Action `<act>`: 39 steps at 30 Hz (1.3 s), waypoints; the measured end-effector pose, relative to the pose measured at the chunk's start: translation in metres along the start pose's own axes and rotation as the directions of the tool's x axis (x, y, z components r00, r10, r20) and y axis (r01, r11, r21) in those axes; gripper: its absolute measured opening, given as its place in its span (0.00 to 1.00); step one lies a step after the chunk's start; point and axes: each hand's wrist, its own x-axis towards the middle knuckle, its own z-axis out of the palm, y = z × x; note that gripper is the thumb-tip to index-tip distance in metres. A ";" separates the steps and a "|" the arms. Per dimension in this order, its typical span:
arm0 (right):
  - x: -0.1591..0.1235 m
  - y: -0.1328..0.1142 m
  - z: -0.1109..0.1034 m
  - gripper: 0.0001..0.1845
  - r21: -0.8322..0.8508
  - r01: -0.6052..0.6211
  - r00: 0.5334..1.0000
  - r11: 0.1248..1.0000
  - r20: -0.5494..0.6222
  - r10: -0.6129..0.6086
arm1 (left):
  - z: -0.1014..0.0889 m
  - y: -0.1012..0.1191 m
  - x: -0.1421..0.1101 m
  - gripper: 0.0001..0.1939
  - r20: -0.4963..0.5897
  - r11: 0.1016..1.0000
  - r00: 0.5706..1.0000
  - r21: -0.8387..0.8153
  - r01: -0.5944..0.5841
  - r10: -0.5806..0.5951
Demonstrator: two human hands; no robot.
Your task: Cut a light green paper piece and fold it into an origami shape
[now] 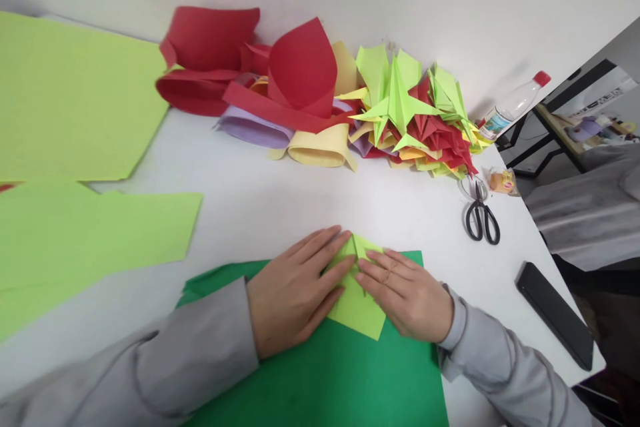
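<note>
A folded piece of light green paper lies on a dark green sheet in front of me. My left hand lies flat on its left side, fingers stretched out towards the paper's upper point. From the right, my right hand presses on the same paper with extended fingers. The fingertips of both hands nearly meet over a crease in the middle. Part of the paper is hidden beneath the fingers.
Large light green sheets lie at left. Curled red paper pieces and folded paper stars are heaped by the wall. Black-handled scissors, a plastic bottle, a small packet and a black case are at right.
</note>
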 end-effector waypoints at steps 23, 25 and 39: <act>-0.001 0.006 -0.006 0.13 0.076 0.105 0.992 0.992 -0.077 -0.099 | 0.003 -0.001 0.001 0.18 0.052 0.995 0.998 0.098 -0.028 0.023; -0.001 0.006 -0.007 0.13 0.076 0.103 0.993 0.992 -0.064 -0.098 | 0.004 0.000 0.001 0.18 0.048 0.994 0.999 0.106 -0.025 0.020; 0.000 0.007 -0.006 0.14 0.088 0.098 0.993 0.991 -0.068 -0.092 | 0.001 0.001 0.003 0.19 0.061 0.992 0.998 0.124 -0.008 0.000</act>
